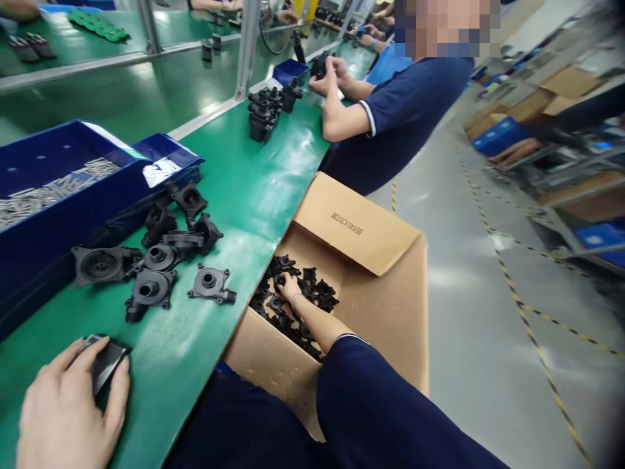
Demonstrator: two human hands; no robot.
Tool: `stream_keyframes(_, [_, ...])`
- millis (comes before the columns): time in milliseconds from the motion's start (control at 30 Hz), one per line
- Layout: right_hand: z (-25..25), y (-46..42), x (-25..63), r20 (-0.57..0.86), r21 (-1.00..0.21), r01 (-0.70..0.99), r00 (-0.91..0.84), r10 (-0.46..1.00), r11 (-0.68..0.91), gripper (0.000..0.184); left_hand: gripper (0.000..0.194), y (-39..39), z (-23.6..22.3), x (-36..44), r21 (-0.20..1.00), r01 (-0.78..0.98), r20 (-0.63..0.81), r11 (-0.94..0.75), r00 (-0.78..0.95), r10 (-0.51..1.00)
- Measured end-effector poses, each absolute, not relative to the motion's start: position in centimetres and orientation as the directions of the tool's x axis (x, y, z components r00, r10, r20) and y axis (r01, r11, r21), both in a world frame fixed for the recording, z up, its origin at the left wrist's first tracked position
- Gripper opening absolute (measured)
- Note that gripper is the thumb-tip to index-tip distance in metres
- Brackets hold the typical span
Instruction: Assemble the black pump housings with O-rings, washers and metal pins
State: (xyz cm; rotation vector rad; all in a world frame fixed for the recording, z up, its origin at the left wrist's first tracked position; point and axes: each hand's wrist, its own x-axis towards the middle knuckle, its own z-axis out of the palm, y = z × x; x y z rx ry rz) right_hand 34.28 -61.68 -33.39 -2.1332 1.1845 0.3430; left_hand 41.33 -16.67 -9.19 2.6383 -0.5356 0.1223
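In the lower left of the frame, the left hand (73,404) is gripping a shiny black block (105,365) on the green workbench (195,345); the palm is hiding part of it. At lower center, the right hand (289,286) is reaching into the open cardboard box (385,306), and its fingers are touching the black plastic housings (310,283) inside. Whether they are closing on 1 of them, I cannot tell. A flap and the forearm are covering some of the box.

At center left, black pump covers (209,281) with round ports and corner lugs are lying in a loose group; 1 is sitting a little apart. Behind them, a blue bin (29,260) is holding small metal pieces, too blurred to name, and the left edge is cutting it off. At top center, a co-worker (415,111) is handling a dark part.
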Motion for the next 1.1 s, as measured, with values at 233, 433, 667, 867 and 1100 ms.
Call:
stream_keyframes(233, [-35.2,-62.4,36.1,-0.591,-0.210,-0.865,0.484,-0.645,-0.456,0.037,0.047,-17.8,-7.7,40.2,0.170,-0.463,0.297,-0.870,0.866,-0.403])
stream_keyframes(433, [-34.8,-61.0,36.0,-0.617,-0.172,-0.823,0.519,-0.592,-0.542,0.036,0.036,-17.6,-7.9,39.2,0.122,-0.496,0.337,-0.860,0.836,-0.434])
stream_keyframes(667, [-31.0,-60.7,33.9,-0.456,-0.378,-0.776,0.631,-0.627,-0.505,0.029,0.035,-17.2,-8.1,38.3,0.164,-0.453,0.314,-0.876,0.866,-0.389])
stream_keyframes(867, [-20.2,-65.9,32.9,-0.133,-0.666,-0.642,0.604,-0.786,-0.381,0.057,0.035,-16.9,-8.3,38.3,0.198,-0.462,0.313,-0.865,0.866,-0.391])
stream_keyframes(1100, [-5.9,-59.5,40.0,0.196,-0.802,-0.070,0.907,-0.373,-0.592,0.046,0.034,-16.3,-8.4,38.4,0.237,-0.487,0.299,-0.841,0.860,-0.413])
